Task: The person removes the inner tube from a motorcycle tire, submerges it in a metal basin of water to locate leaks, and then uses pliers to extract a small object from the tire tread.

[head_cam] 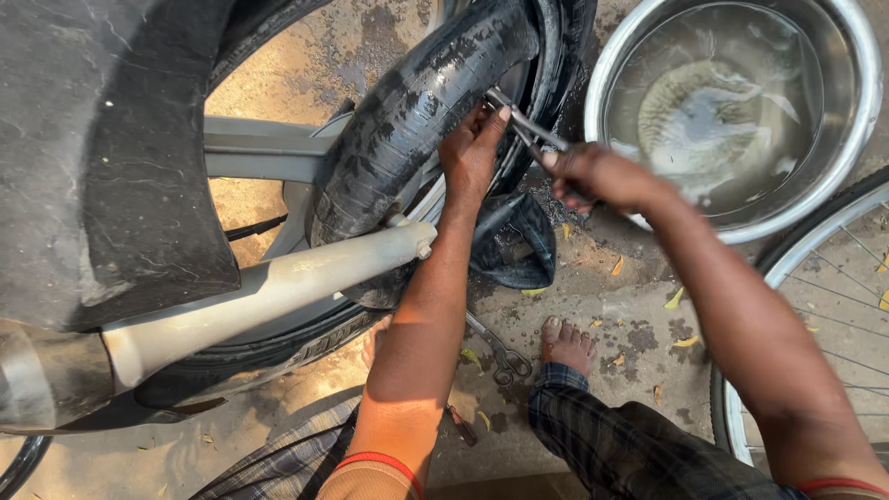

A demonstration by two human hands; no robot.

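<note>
A wet black inner tube [412, 111] bulges out of a motorcycle's rear tyre [556, 56]. My left hand [469, 153] presses its fingers against the tube near the wheel rim. Just to its right, my right hand [602, 176] grips a metal tool [523, 125] whose tip points at the tube by my left fingertips. Part of the tube hangs down in a dark fold [514, 245] below both hands.
A steel basin [857, 139] of water stands at the top right. A bicycle wheel [815, 278] fills the right edge. The exhaust pipe [269, 292] crosses at left under the seat [93, 157]. Scissors [500, 356] lie on the ground by my bare foot [567, 344].
</note>
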